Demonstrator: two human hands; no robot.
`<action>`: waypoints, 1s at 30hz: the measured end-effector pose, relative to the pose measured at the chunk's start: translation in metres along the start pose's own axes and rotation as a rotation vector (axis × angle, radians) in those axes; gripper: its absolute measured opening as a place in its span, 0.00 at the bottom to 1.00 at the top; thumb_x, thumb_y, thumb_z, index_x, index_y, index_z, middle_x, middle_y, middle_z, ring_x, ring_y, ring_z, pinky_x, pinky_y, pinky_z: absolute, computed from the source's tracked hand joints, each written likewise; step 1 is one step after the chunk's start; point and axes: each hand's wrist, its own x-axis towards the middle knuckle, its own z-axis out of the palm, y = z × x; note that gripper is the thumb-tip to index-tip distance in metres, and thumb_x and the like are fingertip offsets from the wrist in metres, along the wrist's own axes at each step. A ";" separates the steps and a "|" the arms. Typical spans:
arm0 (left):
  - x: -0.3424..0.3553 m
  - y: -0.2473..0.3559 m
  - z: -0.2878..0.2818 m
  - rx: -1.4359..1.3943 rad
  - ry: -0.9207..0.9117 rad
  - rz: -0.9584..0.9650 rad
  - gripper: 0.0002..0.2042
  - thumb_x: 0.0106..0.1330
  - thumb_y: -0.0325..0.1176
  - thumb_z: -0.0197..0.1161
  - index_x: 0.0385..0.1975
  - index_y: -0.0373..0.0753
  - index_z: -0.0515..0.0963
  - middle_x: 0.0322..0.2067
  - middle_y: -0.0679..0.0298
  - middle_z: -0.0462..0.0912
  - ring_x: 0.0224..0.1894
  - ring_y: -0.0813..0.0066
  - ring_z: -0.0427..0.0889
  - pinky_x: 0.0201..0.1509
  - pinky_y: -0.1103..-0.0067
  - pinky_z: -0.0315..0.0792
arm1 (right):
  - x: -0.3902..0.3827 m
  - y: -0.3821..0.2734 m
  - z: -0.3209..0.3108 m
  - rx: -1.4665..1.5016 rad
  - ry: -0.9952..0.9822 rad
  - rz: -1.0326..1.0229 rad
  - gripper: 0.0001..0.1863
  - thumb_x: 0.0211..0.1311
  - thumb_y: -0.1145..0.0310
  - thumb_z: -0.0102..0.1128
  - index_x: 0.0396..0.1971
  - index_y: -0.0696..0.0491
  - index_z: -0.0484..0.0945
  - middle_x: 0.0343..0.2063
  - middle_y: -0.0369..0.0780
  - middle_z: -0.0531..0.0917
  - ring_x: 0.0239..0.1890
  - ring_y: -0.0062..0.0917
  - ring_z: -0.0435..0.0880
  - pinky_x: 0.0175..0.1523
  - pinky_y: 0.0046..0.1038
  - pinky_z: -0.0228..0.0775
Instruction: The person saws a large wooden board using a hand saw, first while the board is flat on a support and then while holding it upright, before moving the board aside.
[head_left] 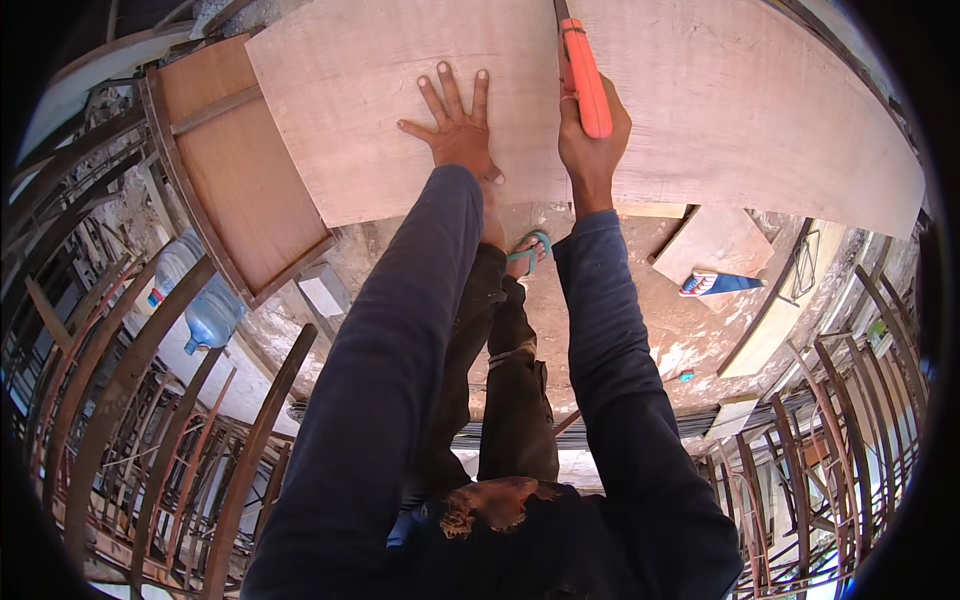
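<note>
My left hand point(461, 134) presses flat on a pale plywood sheet point(340, 110), its fingers spread wide. In my right hand point(594, 140) is the orange handle of a handsaw point(587, 85). The saw's dark blade points away from me at the top edge and shows only in part. A straight line runs through the sheet from the blade toward me, just left of my right hand. A bare foot, partly hidden by my left arm, appears to rest on the sheet's near edge below my left hand.
A brown framed wooden panel point(235, 170) lies at the left. Blue water bottles point(213, 312) stand beside it. My other foot, in a green sandal point(541, 243), is on the floor. At right, a blue tapered tool point(735, 284) with a red-white handle lies by a board offcut point(722, 240). Wooden chair frames point(255, 450) crowd behind.
</note>
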 end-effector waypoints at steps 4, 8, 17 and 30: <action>0.011 -0.015 0.000 0.017 0.072 -0.012 0.77 0.33 0.53 0.86 0.78 0.53 0.27 0.75 0.39 0.17 0.75 0.26 0.21 0.57 0.21 0.50 | -0.100 0.018 -0.041 -0.025 -0.038 -0.038 0.19 0.60 0.75 0.61 0.52 0.62 0.79 0.40 0.47 0.85 0.40 0.32 0.84 0.49 0.32 0.75; 0.002 -0.021 -0.006 0.056 -0.037 -0.058 0.77 0.33 0.54 0.85 0.78 0.53 0.27 0.75 0.38 0.17 0.75 0.26 0.21 0.57 0.21 0.50 | -0.157 0.009 -0.072 -0.100 -0.072 -0.017 0.22 0.60 0.76 0.60 0.55 0.64 0.78 0.38 0.45 0.84 0.36 0.30 0.82 0.47 0.31 0.74; -0.001 -0.007 0.004 0.073 0.011 -0.012 0.77 0.33 0.56 0.85 0.78 0.53 0.27 0.75 0.38 0.18 0.75 0.26 0.21 0.58 0.22 0.50 | -0.040 0.013 -0.020 0.039 0.002 -0.022 0.16 0.60 0.74 0.62 0.48 0.60 0.80 0.31 0.41 0.83 0.31 0.22 0.77 0.42 0.25 0.72; 0.003 -0.003 0.000 0.043 0.016 -0.015 0.78 0.31 0.54 0.86 0.78 0.53 0.27 0.75 0.37 0.19 0.75 0.25 0.21 0.56 0.21 0.50 | -0.204 0.008 -0.040 -0.085 -0.067 0.122 0.33 0.56 0.78 0.58 0.66 0.55 0.71 0.47 0.49 0.86 0.33 0.32 0.88 0.40 0.28 0.77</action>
